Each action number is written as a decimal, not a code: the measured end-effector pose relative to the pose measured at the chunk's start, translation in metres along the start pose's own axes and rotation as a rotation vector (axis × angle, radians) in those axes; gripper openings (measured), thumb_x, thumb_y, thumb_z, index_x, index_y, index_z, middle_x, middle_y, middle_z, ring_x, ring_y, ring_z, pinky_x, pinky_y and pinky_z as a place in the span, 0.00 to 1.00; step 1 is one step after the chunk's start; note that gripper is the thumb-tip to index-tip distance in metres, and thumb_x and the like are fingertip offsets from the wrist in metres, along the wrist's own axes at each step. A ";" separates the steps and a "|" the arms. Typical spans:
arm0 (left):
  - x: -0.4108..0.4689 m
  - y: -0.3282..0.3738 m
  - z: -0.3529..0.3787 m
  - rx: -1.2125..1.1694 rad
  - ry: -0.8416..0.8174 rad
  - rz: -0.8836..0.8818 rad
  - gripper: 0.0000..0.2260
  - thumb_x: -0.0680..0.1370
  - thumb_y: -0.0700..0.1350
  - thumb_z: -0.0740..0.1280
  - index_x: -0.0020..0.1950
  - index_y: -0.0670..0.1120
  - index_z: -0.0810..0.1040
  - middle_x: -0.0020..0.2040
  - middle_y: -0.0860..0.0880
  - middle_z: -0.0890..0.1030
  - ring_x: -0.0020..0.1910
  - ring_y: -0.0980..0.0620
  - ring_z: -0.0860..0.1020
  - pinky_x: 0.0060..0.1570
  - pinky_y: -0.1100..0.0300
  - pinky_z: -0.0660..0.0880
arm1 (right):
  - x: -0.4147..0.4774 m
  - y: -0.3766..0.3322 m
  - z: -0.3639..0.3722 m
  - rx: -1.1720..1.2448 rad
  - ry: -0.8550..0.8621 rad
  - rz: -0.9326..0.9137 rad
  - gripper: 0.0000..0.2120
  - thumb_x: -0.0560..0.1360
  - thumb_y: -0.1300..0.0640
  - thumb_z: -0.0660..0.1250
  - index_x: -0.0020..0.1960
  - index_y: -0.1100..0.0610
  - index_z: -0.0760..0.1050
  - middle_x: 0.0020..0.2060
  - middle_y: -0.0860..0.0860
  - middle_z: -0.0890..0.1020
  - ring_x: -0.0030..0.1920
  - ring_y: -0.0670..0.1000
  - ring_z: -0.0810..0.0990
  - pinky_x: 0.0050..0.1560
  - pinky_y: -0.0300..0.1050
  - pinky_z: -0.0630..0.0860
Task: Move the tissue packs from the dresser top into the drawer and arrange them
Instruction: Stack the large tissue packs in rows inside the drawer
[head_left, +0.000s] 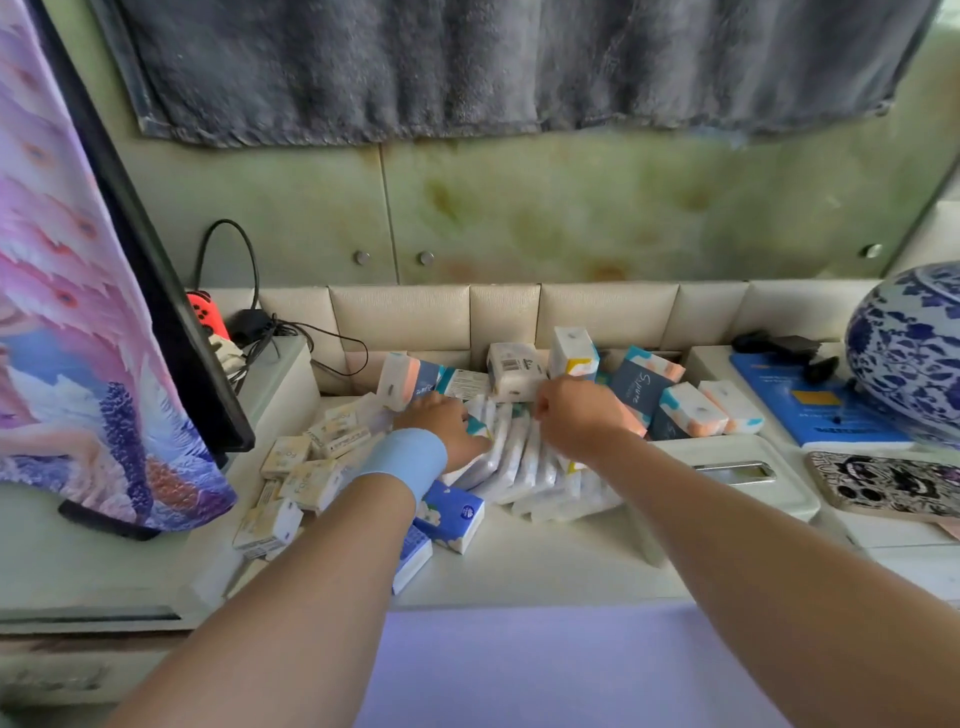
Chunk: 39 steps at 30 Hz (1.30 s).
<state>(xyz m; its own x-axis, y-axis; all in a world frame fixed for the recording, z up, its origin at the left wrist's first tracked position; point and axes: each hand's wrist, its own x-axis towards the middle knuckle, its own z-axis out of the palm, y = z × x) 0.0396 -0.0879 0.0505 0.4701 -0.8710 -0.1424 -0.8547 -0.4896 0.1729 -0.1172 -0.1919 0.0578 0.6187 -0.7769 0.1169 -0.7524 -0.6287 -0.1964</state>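
The tissue packs (519, 457) are heaped on the dresser top (545, 566). The left hand (441, 423), a blue wristband (408, 460) worn, is laid on the white ones, fingers tucked among them. The right hand (576, 415) is curled just above them; whether either hand grips anything cannot be told.

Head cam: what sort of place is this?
Probably a home bedroom or living room: a dresser top strewn with tissue packs, a blue-and-white vase, and a red game controller beside a cloth-draped screen.
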 end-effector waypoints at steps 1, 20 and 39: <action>0.004 0.009 -0.004 -0.014 0.025 0.008 0.26 0.77 0.62 0.62 0.73 0.54 0.68 0.74 0.47 0.64 0.72 0.42 0.64 0.68 0.47 0.64 | 0.001 0.012 -0.006 -0.040 0.069 0.032 0.08 0.77 0.58 0.61 0.52 0.52 0.79 0.48 0.54 0.82 0.45 0.55 0.80 0.45 0.48 0.79; 0.039 0.093 0.032 -0.252 -0.005 0.157 0.37 0.62 0.60 0.77 0.66 0.55 0.64 0.65 0.50 0.73 0.61 0.46 0.73 0.58 0.49 0.74 | 0.027 0.105 0.005 0.270 -0.179 -0.014 0.18 0.73 0.46 0.67 0.58 0.46 0.64 0.58 0.49 0.76 0.53 0.52 0.77 0.51 0.48 0.78; -0.009 -0.018 -0.017 -0.221 0.168 0.151 0.38 0.65 0.51 0.78 0.71 0.52 0.63 0.68 0.49 0.64 0.69 0.46 0.64 0.67 0.50 0.67 | 0.050 0.037 0.008 0.428 0.212 0.237 0.16 0.75 0.61 0.65 0.59 0.48 0.66 0.57 0.54 0.76 0.49 0.57 0.78 0.50 0.56 0.80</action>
<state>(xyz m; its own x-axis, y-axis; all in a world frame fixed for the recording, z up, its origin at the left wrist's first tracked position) 0.0546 -0.0724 0.0655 0.3868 -0.9201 0.0612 -0.8578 -0.3347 0.3901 -0.1128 -0.2534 0.0489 0.3505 -0.9134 0.2071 -0.6791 -0.4002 -0.6154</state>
